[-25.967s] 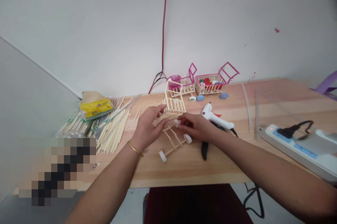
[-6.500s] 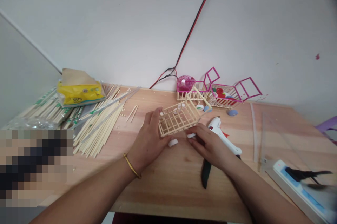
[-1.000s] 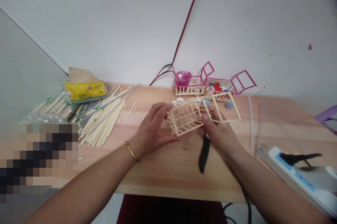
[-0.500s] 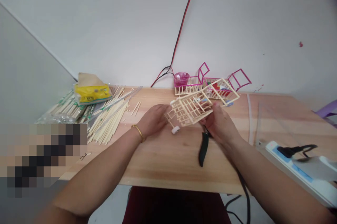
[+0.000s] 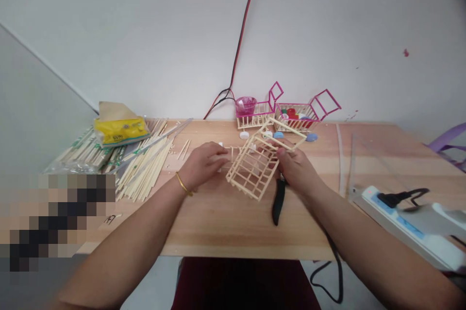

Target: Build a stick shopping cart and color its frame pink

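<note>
- The grip of the right hand (image 5: 299, 166) is clamping the stick cart (image 5: 254, 166) near its handle, above the worktop (image 5: 218, 232); the left hand (image 5: 204, 163) is resting at the wheeled frame (image 5: 233, 153); whether it is clamping, I cannot tell.
- A purple cup (image 5: 246, 106) is sitting in the left pink-trimmed cart (image 5: 257, 120); the right pink-trimmed cart (image 5: 304, 105) is holding red, green and white pieces (image 5: 292, 113).
- The worktop is standing against a pale wall (image 5: 145, 33) bearing a red-and-black cable (image 5: 239, 40).
- The stick cart is tilting, showing bare, unpainted sticks in open lattice.
</note>
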`<state>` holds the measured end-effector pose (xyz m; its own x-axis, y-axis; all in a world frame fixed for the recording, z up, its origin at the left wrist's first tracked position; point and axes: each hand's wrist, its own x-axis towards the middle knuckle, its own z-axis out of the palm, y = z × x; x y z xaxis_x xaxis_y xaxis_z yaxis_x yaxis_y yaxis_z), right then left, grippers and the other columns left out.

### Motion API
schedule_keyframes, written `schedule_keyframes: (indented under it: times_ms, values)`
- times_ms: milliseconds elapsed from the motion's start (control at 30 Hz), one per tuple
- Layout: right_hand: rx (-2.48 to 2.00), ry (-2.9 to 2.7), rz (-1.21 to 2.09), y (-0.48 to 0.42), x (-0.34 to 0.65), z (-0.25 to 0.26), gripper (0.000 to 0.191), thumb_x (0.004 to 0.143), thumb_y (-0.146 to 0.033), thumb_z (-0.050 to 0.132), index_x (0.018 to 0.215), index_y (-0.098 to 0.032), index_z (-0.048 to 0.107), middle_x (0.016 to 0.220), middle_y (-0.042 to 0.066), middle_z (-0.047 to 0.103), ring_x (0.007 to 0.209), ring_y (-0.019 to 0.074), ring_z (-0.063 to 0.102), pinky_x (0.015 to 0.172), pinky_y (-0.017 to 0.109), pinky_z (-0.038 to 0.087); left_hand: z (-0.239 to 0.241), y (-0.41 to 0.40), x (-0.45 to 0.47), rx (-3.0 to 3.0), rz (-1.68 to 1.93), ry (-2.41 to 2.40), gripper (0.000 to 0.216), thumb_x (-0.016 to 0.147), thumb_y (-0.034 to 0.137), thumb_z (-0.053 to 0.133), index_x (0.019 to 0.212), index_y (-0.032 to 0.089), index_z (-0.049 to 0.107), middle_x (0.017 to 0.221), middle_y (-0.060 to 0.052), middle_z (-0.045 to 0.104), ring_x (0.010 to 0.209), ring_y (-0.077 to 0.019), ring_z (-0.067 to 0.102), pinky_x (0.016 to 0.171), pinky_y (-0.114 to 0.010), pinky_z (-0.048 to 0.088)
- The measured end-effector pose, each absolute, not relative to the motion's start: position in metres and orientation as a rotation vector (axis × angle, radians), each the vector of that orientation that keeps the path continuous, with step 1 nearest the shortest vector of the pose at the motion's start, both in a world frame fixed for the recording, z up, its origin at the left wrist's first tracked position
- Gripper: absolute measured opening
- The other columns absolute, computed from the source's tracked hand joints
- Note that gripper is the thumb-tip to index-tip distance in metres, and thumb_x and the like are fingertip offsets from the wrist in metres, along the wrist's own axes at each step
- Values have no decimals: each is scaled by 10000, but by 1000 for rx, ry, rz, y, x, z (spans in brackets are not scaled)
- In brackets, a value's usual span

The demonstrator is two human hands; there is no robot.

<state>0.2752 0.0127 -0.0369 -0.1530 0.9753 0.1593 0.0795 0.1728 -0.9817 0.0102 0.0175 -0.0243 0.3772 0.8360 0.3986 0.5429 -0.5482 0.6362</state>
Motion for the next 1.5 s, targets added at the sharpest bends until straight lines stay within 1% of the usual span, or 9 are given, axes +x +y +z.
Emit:
schedule_keyframes:
  times_ms: [100,267,433,533,700,800,900,1100,1500]
  values:
    - [-1055,-1501,1127,10,271,-30,476,814,-665,601,1030,-243,634,861,21,673,641,152,599,581,288,526,-9,8,8,1913,1195,1182,240,885,388,590,951,176,681,937,-75,712,838,-177,646,742,-304,518]
    - [-1065,-1533,1053,12,264,-27,485,780,-677,634,977,-234,648,939,36,659,641,141,572,597,289,521,-4,-4,19,1813,847,1028,363,767,374,723,1045,164,624,906,-33,685,566,-76,522,525,-219,420]
    - [-1032,-1554,1073,15,262,-31,508,770,-668,656,1025,-229,643,880,27,621,671,151,574,640,305,517,-15,-4,26,1692,781,1074,300,765,359,728,861,184,504,590,75,522,468,-65,456,450,-178,338]
    - [-899,-1637,1063,16,264,-34,629,749,-679,675,1201,-256,565,965,43,622,800,188,607,737,346,528,-17,-2,25,1599,875,1114,293,794,388,703,867,193,497,589,73,522,454,-71,473,433,-179,346]
    - [-896,-2000,766,12,270,-38,905,644,-558,829,1400,-272,422,1309,117,528,1082,276,564,950,462,468,-16,1,27,1498,991,1175,302,777,404,712,846,183,517,675,45,558,460,-71,495,419,-191,394]
    - [-938,-2084,725,9,270,-37,1171,561,-519,888,1514,-277,250,1437,145,435,1225,336,505,1033,516,418,-16,1,30,1441,1005,1200,324,746,408,735,829,177,523,696,37,563,477,-76,505,423,-203,437]
    - [-981,-2104,730,6,269,-35,1286,552,-492,899,1558,-278,127,1488,155,389,1279,361,469,1073,543,388,-16,0,33,1380,1008,1208,339,734,418,747,831,174,533,711,23,588,514,-89,535,444,-209,466]
    - [-952,-2108,747,8,267,-35,1209,595,-443,890,1552,-293,167,1486,145,396,1253,348,495,1078,543,401,-14,0,34,1345,966,1217,415,725,493,758,867,158,560,719,1,625,495,-94,555,439,-217,466]
    - [-965,-2017,871,11,263,-41,1145,616,-384,884,1538,-324,208,1478,123,419,1229,335,529,1044,555,450,-11,1,30,1302,899,1194,537,742,563,732,1023,128,594,570,43,558,403,-73,473,359,-180,375]
